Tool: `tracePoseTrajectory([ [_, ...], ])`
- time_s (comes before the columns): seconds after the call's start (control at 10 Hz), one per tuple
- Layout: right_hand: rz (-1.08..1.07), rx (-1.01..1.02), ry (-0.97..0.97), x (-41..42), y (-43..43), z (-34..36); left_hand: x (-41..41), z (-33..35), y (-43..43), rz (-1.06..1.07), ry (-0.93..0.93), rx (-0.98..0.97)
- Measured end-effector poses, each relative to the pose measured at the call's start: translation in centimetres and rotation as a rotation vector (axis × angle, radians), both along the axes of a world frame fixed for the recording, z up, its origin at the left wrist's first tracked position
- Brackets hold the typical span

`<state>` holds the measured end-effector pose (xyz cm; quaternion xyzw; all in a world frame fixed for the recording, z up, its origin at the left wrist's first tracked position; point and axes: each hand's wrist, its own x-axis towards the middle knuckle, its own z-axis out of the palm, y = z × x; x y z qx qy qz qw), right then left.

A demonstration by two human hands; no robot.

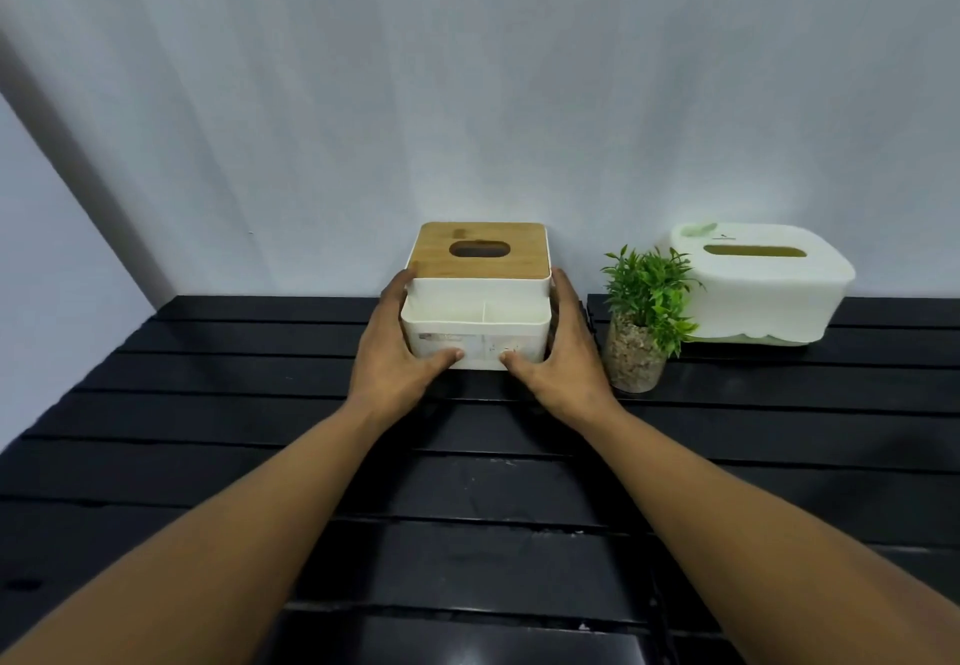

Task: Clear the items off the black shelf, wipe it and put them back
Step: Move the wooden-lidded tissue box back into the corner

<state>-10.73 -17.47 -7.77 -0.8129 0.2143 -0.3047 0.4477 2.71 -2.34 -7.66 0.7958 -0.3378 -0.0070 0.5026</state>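
Note:
A white tissue box with a wooden lid [478, 295] stands on the black slatted shelf [234, 404] against the wall, with two front compartments that look bare. My left hand [397, 352] grips its left side and my right hand [558, 357] its right side, both thumbs pressed on its front face. To the right of it stand a small green plant in a glass pot [641, 321] and, further right, a white tissue box [763, 285] with a slot on top.
A pale wall rises directly behind the shelf, with a corner at the left. The plant stands a short way from my right hand. The shelf's slats run left to right, with light scuffs near the front.

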Motion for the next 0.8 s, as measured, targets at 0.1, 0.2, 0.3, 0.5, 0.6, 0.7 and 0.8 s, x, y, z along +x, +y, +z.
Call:
tracePoseTrajectory([
  [0.1,0.007,-0.013,0.01,0.0,-0.1,0.1,0.0,-0.2,-0.2,0.015,0.003,-0.005],
  [0.2,-0.008,-0.037,0.043,0.0,-0.1,0.0,-0.3,-0.2,-0.5,0.036,-0.001,0.008],
  [0.3,-0.043,-0.025,0.087,0.1,0.0,-0.2,-0.8,0.3,-0.7,0.04,-0.011,0.035],
  [0.5,-0.088,0.059,0.17,-1.1,0.9,-0.6,-2.0,0.6,0.8,0.047,0.1,0.126],
  [0.6,-0.094,0.083,0.185,-3.1,2.2,0.1,-4.0,0.7,2.0,0.062,0.066,0.216],
  [0.7,-0.085,0.021,0.287,-6.1,3.9,1.0,-6.8,0.7,3.8,-0.011,0.006,0.302],
  [0.8,0.018,-0.276,0.479,-9.7,5.8,1.8,-10.1,0.7,6.0,-0.077,-0.138,0.544],
])
